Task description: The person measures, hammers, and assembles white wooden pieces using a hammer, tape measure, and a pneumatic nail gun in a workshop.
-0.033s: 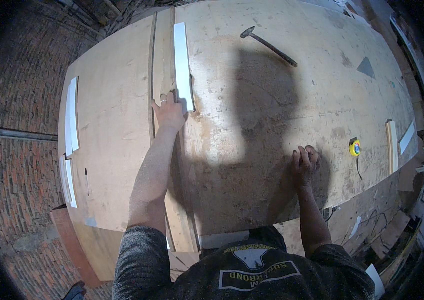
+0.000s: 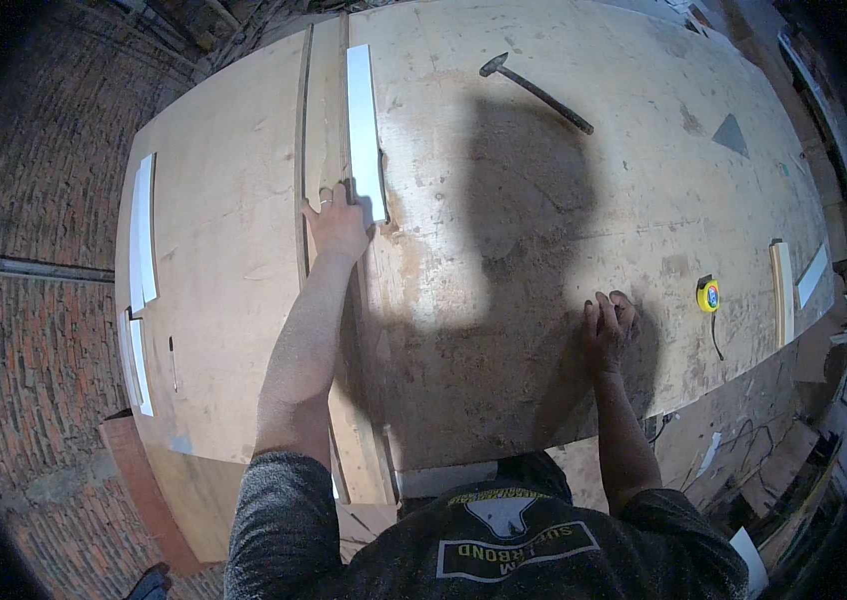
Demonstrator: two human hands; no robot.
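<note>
My left hand (image 2: 340, 228) lies on a long wooden plank (image 2: 324, 120) that runs away from me across the plywood table top (image 2: 234, 190). Its fingers are spread, with the thumb by the plank's left edge. Just beyond and right of those fingers is a white strip (image 2: 366, 130), lying along the plank's right edge. My right hand (image 2: 608, 330) rests over the table at the right, fingers loosely curled and apart, with nothing visible in them. A yellow tape measure (image 2: 708, 294) lies to its right. Farther off is a hammer (image 2: 544, 95) with a dark handle.
White strips (image 2: 145, 230) line the table's left edge, near a thin pen-like tool (image 2: 174, 362). A pale wooden strip (image 2: 782, 295) and another white strip (image 2: 812, 275) lie at the right edge. A brick wall (image 2: 34, 360) stands left; offcuts and cables clutter the lower right.
</note>
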